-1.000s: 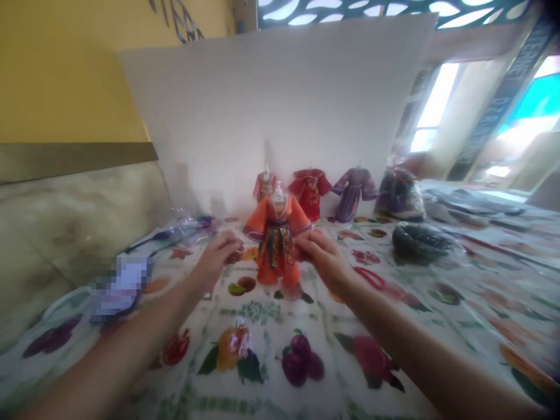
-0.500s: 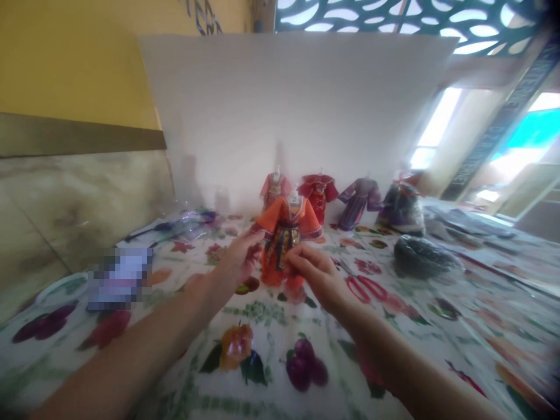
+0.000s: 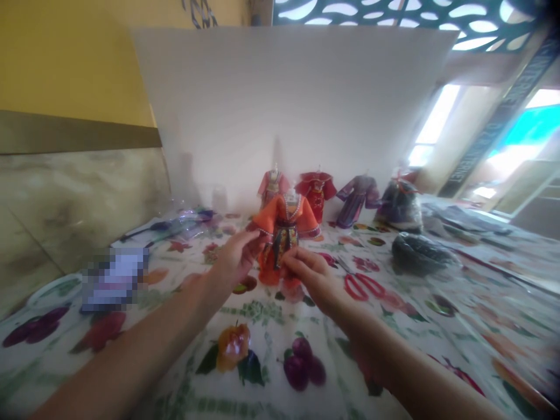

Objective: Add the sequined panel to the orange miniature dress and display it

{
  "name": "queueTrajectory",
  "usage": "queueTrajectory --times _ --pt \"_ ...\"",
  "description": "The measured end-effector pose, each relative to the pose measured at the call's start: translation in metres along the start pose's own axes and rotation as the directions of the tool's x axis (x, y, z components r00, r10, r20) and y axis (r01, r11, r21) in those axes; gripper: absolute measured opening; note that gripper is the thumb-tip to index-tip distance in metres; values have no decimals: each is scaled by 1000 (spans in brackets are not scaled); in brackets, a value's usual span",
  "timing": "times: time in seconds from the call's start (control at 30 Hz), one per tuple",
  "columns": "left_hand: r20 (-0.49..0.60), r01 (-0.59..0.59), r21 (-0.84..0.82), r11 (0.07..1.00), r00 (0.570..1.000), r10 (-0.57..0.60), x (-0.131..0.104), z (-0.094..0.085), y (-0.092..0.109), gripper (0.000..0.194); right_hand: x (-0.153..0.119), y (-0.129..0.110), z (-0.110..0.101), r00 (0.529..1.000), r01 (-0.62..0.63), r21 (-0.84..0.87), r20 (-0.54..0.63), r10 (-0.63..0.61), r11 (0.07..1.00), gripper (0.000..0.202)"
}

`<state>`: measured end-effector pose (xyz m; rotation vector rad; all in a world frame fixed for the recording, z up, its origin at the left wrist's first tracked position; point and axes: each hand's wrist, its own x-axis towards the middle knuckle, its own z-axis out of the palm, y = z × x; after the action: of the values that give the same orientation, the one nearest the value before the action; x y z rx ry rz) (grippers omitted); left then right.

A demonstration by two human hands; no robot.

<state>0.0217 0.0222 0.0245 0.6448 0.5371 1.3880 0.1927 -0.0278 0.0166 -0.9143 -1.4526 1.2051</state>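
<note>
A miniature orange dress with wide sleeves, a beaded neckline and a dark, gold-patterned front panel stands upright at the middle of the table. My left hand is at its left sleeve, with curled fingers closed at the sleeve's edge; the exact grip is partly hidden. Low on the skirt, the fingertips of my right hand are pinched together on the panel's lower edge. Red-handled scissors lie just right of my right hand.
Behind stand a pink miniature dress, a red one and a purple one. A dark bundle in plastic lies to the right. A pixelated flat object and clear plastic packaging lie left. A white board rises behind.
My left hand has moved slightly up and right, closer against the orange sleeve. My right hand stays pinched at the skirt. The whole view has shifted a little.
</note>
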Motion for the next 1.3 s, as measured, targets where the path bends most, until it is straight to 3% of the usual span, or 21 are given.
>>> queueTrajectory --times 0.17,0.23,0.3,0.37,0.43,0.5,0.57,0.67,1.07,1.3 --pt "29 1 80 997 1000 -4 -5 -4 3 16 3 6 21 992 -125 186 29 122 975 28" --pt "41 -13 107 994 999 8 -5 -5 4 19 6 2 27 999 -44 89 -27 46 995 29" --pt "42 -36 129 991 999 30 -5 -4 4 20 12 -9 27 981 157 -170 -89 -174 973 24" --pt "35 -67 148 987 997 63 -4 -3 2 21 20 -26 22 898 365 -481 -45 -438 797 14" --pt "31 -105 167 980 994 101 -4 -1 -1 23 32 -44 16 813 464 -721 117 -570 514 7" --pt "42 -144 194 970 990 138 -3 0 -4 25 45 -60 12 773 524 -806 314 -551 275 10" --pt "66 -183 222 958 983 173 -3 0 -5 26 57 -72 13 741 588 -805 497 -452 79 13" --pt "108 -245 252 936 968 225 -1 0 -6 24 66 -80 20 732 611 -786 605 -312 -92 18" --pt "172 -379 314 871 925 340 14 -10 -11 23 78 -83 36 733 596 -772 636 -243 -223 7" --pt "193 -411 337 847 911 366 20 -13 -15 20 79 -81 33 709 584 -765 644 -288 -271 13"
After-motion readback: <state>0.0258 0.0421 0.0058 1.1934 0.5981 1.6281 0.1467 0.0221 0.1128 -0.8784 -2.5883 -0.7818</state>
